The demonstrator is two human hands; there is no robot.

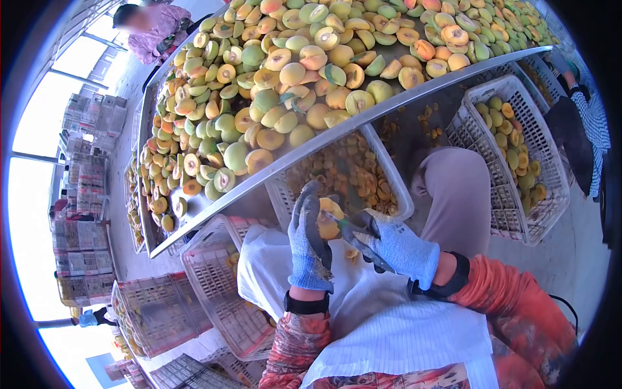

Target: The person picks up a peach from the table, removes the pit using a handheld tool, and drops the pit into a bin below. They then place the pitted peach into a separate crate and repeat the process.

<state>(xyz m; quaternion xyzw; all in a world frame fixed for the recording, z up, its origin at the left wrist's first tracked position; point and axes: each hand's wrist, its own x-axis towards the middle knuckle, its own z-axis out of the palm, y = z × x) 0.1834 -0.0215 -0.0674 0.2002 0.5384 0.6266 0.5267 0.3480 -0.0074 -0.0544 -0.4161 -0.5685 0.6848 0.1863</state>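
Observation:
My left hand (310, 236), in a blue and dark grey glove, holds a halved yellow fruit (328, 219) between thumb and fingers. Close on its right, my right hand (387, 244) in a matching glove is closed round a small tool with a green part (343, 224), its tip against the fruit's cut face. Both hands are above my lap, just below a white crate (403, 194) of small fruit pieces. Beyond them, a metal-edged table (285, 153) bears a large heap of halved and whole fruit (265, 97). Most of the tool is hidden by my fingers.
A white crate of fruit (541, 165) stands at the right, beside a person in a checked sleeve (593, 129). More crates (236, 305) are at lower left, with stacks (81, 243) beyond. Another person (159, 29) is at the table's upper left.

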